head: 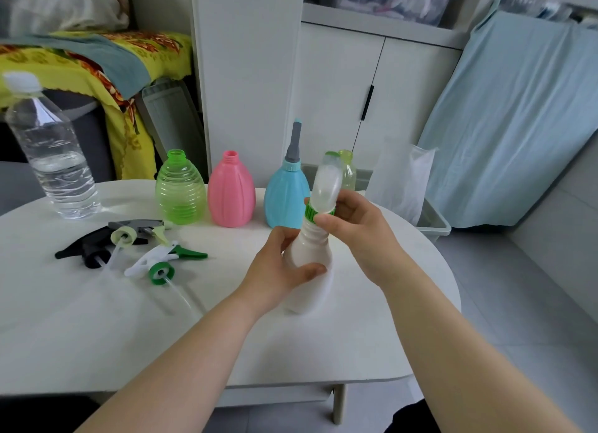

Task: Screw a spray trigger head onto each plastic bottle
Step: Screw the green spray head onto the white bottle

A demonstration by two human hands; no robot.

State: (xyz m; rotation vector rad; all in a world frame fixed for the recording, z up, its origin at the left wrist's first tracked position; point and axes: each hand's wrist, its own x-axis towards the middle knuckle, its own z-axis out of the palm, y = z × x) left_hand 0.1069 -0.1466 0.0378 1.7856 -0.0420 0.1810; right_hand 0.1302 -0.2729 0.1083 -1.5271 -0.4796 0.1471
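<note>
A white plastic bottle [312,254] stands tilted on the table [97,319]. My left hand [278,267] grips its body. My right hand [352,232] pinches the green collar [311,213] of a translucent spray head [326,181] that sits on the bottle's neck. Behind stand a green bottle [180,188] and a pink bottle [231,191], both with bare necks, and a blue bottle [284,196] with a grey head fitted. A pale green bottle [348,170] is half hidden behind the spray head. Loose trigger heads lie at the left: black [85,249], grey and cream [136,230], white and green [161,264].
A large clear water bottle [51,154] stands at the table's back left. A grey bin with a plastic bag [417,193] sits past the table's right edge. White cabinets [339,86] stand behind. A yellow patterned cloth [97,63] hangs at the back left.
</note>
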